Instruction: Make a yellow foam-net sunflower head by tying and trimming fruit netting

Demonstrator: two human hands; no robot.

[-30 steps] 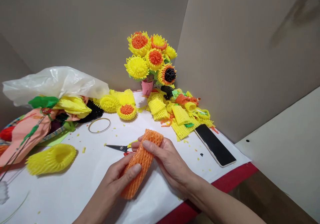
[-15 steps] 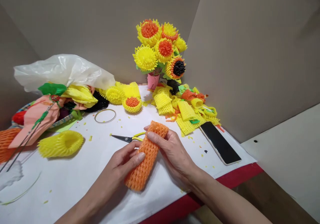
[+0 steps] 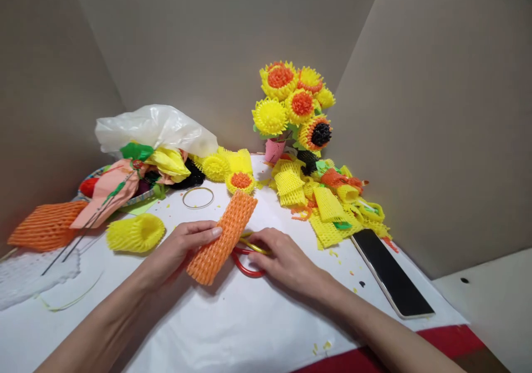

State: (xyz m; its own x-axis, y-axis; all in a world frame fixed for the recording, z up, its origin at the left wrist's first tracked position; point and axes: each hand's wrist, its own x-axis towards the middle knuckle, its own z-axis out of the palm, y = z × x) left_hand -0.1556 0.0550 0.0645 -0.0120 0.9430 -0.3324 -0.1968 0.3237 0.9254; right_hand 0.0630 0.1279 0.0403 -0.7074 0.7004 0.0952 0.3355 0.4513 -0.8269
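Note:
My left hand (image 3: 177, 251) is closed on a flattened orange foam net sleeve (image 3: 226, 234), its thumb lying across the mesh. The sleeve tilts, upper end to the right, above the white table cover. Close by on the right, my right hand (image 3: 286, 259) has its fingers and thumb at the handles of a pair of scissors (image 3: 248, 274), one red and one yellow. The blades are hidden behind the sleeve. Beyond the sleeve's top lies a yellow foam flower (image 3: 241, 182) with an orange centre.
Foam flowers (image 3: 297, 104) stand in a pink pot (image 3: 275, 151) at the back. Yellow net scraps (image 3: 332, 204) and a phone (image 3: 393, 273) lie right. On the left are a yellow sleeve (image 3: 135, 233), an orange sleeve (image 3: 47, 226), a bangle (image 3: 198, 206) and a plastic bag (image 3: 153, 129).
My right hand has let go of the orange sleeve and taken the scissors by the handles. My left hand keeps the sleeve, now further left. The view has shifted.

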